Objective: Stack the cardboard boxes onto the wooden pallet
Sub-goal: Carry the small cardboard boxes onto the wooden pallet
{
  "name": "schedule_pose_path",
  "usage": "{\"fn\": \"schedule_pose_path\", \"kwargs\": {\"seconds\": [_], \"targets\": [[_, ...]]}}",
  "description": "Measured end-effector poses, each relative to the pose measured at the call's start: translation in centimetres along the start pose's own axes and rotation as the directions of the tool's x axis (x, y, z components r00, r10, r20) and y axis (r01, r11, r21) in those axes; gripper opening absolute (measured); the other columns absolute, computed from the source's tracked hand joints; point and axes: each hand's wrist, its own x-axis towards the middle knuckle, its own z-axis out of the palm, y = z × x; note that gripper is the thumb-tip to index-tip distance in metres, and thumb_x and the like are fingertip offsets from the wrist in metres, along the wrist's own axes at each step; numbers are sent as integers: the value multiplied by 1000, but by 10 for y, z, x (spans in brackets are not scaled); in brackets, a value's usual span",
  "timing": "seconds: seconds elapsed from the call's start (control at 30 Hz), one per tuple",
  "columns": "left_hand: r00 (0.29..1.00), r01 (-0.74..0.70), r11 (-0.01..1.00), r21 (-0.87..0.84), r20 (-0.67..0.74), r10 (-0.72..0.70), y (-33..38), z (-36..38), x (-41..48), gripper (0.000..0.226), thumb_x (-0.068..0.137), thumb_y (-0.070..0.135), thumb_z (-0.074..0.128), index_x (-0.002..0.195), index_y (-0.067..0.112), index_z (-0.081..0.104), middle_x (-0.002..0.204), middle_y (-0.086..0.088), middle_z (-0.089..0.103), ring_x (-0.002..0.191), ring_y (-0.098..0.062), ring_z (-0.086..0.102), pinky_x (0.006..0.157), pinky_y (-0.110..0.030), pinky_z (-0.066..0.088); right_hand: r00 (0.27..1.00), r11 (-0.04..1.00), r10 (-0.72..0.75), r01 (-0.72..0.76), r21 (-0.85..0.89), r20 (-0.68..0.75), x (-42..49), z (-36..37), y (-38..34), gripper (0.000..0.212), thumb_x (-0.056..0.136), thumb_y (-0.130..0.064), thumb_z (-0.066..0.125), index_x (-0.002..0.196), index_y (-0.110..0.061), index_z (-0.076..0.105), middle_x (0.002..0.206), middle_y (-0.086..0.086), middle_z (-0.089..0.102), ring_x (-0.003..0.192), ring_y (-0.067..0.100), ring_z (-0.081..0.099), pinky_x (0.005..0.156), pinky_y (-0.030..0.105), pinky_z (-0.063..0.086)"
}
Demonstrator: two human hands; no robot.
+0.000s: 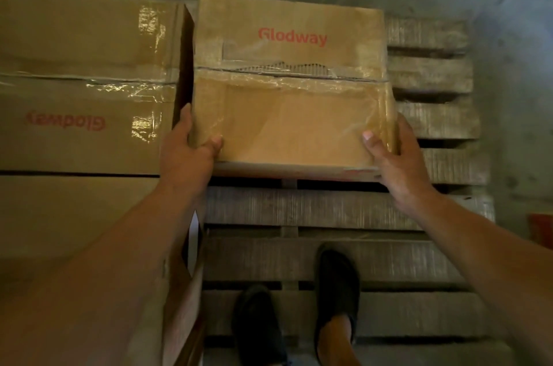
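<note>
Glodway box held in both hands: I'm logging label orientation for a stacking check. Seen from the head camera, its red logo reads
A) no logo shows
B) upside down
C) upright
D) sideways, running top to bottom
C: the Glodway box, gripped by the left hand and right hand, shows its red logo upright, while the neighbouring box to its left shows it upside down.
</note>
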Motion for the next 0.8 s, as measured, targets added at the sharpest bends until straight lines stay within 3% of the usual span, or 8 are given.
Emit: {"fn": "schedule_pose_path", "kwargs": {"seconds": [0.1,0.3,0.4,0.5,0.57,0.67,0.8], "targets": [[999,18,999,40,-43,-16,-1,4,-9,73,94,21,65,156,25,27,152,0,40,124,-3,34,101,-19,27,999,998,49,-49,25,12,0,4,10,57,93,-39,67,144,-33,42,132,-7,59,121,15,58,102,51,50],[991,82,990,111,-114,-69,1,2,-16,71,95,20,65,155,23,28,154,-3,38,140,-20,35,102,-22,26,998,996,67,-68,57,21,-4,17,15,60,92,-37,68,145,-32,40,130,-10,62,118,8,61,102,45,51],[984,114,959,258,-159,-74,8,5,-15,68,95,20,64,154,18,31,151,-9,43,137,-27,41,108,-34,34,996,994,91,-91,56,18,-7,20,14,60,92,-36,68,145,-32,40,127,-11,63,113,3,62,102,41,51],[975,154,873,464,-215,-58,16,11,-16,58,95,21,63,148,15,42,139,-16,51,126,-35,50,99,-43,43,995,993,101,-102,57,17,-11,23,13,57,93,-34,67,144,-26,41,126,-6,63,112,5,63,102,39,51],[963,200,836,511,-260,-72,20,14,-21,44,92,19,65,135,15,54,135,-19,50,120,-37,51,92,-44,44,995,994,98,-99,44,18,-15,26,13,57,93,-33,67,144,-23,41,127,-4,62,113,7,61,103,37,50],[963,201,819,538,-262,-64,23,20,-32,35,88,11,67,123,15,62,133,-21,45,117,-39,47,92,-44,43,994,994,106,-106,-5,9,-16,28,12,55,93,-35,66,141,-21,43,125,-1,62,113,12,61,103,41,49],[982,108,847,520,-191,-8,20,18,-36,42,89,11,66,130,15,58,133,-19,46,115,-39,51,92,-45,45,993,974,116,-112,-199,5,-16,23,4,61,93,-48,62,143,-24,37,127,-4,59,115,20,60,96,42,50]]}}
